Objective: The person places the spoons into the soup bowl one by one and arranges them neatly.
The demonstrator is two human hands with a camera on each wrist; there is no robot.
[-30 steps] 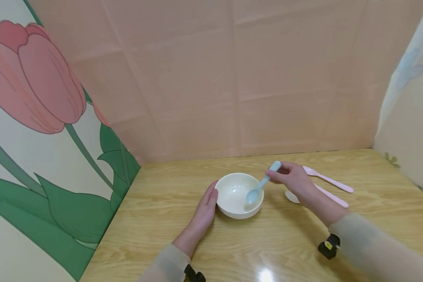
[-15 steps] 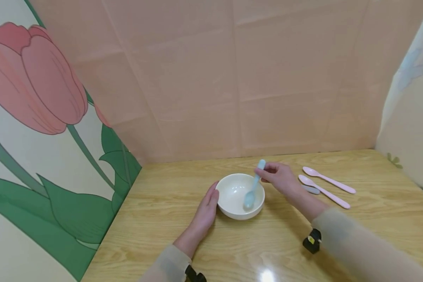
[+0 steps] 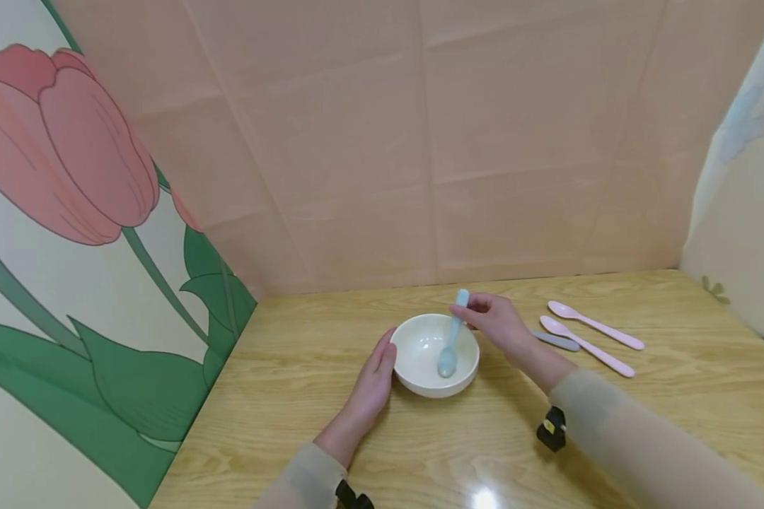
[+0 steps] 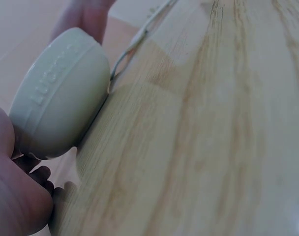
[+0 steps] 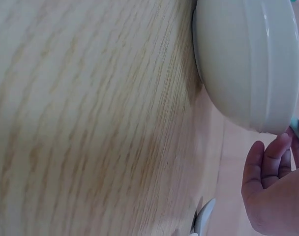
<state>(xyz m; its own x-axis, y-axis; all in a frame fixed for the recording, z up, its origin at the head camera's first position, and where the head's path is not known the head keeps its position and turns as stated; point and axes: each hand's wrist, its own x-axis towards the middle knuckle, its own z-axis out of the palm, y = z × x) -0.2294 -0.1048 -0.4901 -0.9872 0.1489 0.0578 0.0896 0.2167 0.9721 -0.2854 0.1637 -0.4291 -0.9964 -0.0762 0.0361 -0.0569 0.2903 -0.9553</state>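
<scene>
A white bowl (image 3: 420, 386) stands on the wooden table in the head view. My left hand (image 3: 373, 375) holds its left side, thumb by the rim and fingers round the outer wall. Between thumb and fingers, my right hand (image 3: 495, 322) pinches the handle of a light blue spoon (image 3: 448, 360), whose tip points down into the bowl. The left wrist view shows raised lettering on the outer wall of the bowl (image 4: 66, 98). Seen from the right wrist, the bowl (image 5: 248, 64) hides most of the spoon, and my right hand (image 5: 277, 191) is just beyond its rim.
Two pink spoons (image 3: 611, 335) lie on the table (image 3: 280, 396) to the right. A grey-blue handle (image 3: 559, 342) lies beside the nearer one, partly hidden by my right hand. A peach cloth (image 3: 331, 141) hangs behind, and a tulip-print panel (image 3: 102, 162) borders the left.
My right hand has moved left with the spoon, which now stands steeper and nearer the bowl's middle. More of the pink spoons and the grey-blue handle shows. The left hand keeps its place.
</scene>
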